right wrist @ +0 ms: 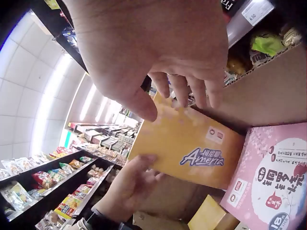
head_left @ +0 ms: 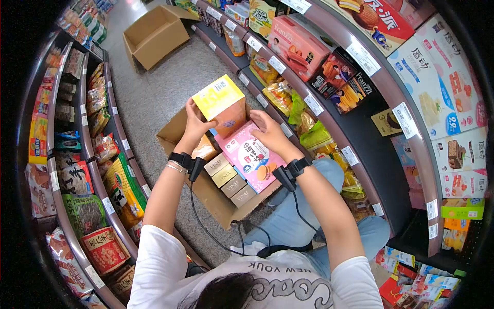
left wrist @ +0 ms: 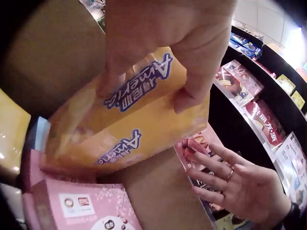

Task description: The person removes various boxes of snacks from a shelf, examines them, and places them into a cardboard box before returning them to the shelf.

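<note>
My left hand point(head_left: 194, 126) grips a yellow snack box point(head_left: 218, 100) by its side, and the box stands tilted over an open cardboard carton point(head_left: 170, 138). In the left wrist view, thumb and fingers clasp the yellow-orange wrapped surface with "America"-like lettering. My right hand point(head_left: 270, 135) is open beside the box, fingers spread and holding nothing; in the right wrist view its fingertips overlap the box's upper edge. A pink biscuit box point(head_left: 252, 159) lies in the carton below the right hand. Several small "VINA" boxes point(head_left: 229, 177) sit in a row beside it.
A second open carton point(head_left: 159, 41) stands on the grey floor farther up the aisle. Stocked shelves point(head_left: 355, 56) rise close on the right, with snack boxes and bags. Another shelf point(head_left: 77, 118) of packets runs along the left. Wrist cables point(head_left: 211, 229) hang near the lap.
</note>
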{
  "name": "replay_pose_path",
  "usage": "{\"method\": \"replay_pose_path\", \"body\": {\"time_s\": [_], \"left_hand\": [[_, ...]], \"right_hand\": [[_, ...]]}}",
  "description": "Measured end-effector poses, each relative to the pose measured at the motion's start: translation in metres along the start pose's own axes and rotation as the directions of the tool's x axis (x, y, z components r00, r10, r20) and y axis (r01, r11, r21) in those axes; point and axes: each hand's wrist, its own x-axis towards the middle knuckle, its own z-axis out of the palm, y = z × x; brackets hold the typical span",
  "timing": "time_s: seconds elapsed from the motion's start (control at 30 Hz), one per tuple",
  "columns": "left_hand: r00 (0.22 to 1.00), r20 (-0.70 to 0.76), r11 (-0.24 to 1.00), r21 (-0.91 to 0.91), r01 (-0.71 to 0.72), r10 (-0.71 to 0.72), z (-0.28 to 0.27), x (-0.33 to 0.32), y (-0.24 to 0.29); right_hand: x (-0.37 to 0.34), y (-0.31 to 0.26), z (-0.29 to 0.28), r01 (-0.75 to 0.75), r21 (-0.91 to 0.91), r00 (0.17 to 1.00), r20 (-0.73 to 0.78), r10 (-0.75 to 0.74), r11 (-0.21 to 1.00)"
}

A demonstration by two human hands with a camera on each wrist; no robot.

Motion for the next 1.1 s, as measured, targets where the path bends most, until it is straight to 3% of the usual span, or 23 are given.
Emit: {"method": "replay_pose_path", "body": {"time_s": [0.1, 0.2, 0.37, 0.57, 0.67, 0.7, 0.77, 0.8, 0.83, 0.93, 1.03, 1.1], "left_hand": [[0.999, 0.008, 0.998, -0.048, 0.04, -0.039, -0.002, -0.001, 0.003], [0.998, 0.014, 0.995, -0.074, 0.066, -0.065, 0.0, -0.006, 0.007], [0.998, -0.006, 0.997, -0.05, 0.06, -0.06, 0.007, -0.007, -0.003], [0.989, 0.101, 0.991, -0.072, 0.116, -0.109, 0.008, -0.019, 0.019], [0.989, 0.037, 0.986, -0.074, 0.149, -0.147, 0.011, -0.026, 0.028], [0.986, -0.108, 0.992, -0.036, 0.12, -0.124, 0.018, -0.032, 0.032], [0.942, -0.332, 0.883, 0.454, 0.119, 0.044, 0.026, -0.035, 0.027], [0.928, -0.369, 0.823, 0.543, 0.164, 0.059, 0.037, -0.045, 0.037], [0.924, -0.376, 0.839, 0.523, 0.149, 0.07, 0.054, -0.054, 0.046], [0.962, -0.244, 0.865, 0.502, 0.018, 0.121, 0.108, -0.085, 0.069], [0.998, 0.006, 0.982, 0.179, -0.058, 0.058, 0.159, -0.107, 0.061], [0.996, 0.086, 0.995, 0.103, 0.002, -0.011, 0.198, -0.133, 0.078]], "right_hand": [[-0.009, -0.002, -0.007, -0.093, 0.016, 0.995, 0.037, 0.092, 0.996], [-0.017, -0.005, -0.011, -0.091, 0.081, 0.996, 0.012, 0.09, 0.993], [-0.03, -0.018, -0.023, -0.097, 0.041, 0.995, -0.01, 0.098, 0.994], [-0.042, -0.028, -0.038, -0.108, 0.026, 0.99, -0.085, 0.11, 0.994], [-0.052, -0.032, -0.05, -0.087, 0.037, 0.984, -0.151, 0.092, 0.996], [-0.056, -0.035, -0.056, -0.075, 0.046, 0.981, -0.174, 0.082, 0.996], [-0.064, -0.04, -0.07, -0.064, 0.072, 0.98, -0.183, 0.076, 0.995], [-0.069, -0.041, -0.076, -0.053, 0.112, 0.976, -0.203, 0.075, 0.992], [-0.076, -0.042, -0.081, -0.041, 0.152, 0.972, -0.223, 0.075, 0.988], [-0.097, -0.046, -0.098, -0.024, 0.197, 0.958, -0.276, 0.079, 0.98], [-0.125, -0.058, -0.112, -0.031, 0.234, 0.935, -0.337, 0.111, 0.972], [-0.146, -0.062, -0.124, -0.044, 0.237, 0.917, -0.375, 0.133, 0.971]]}}
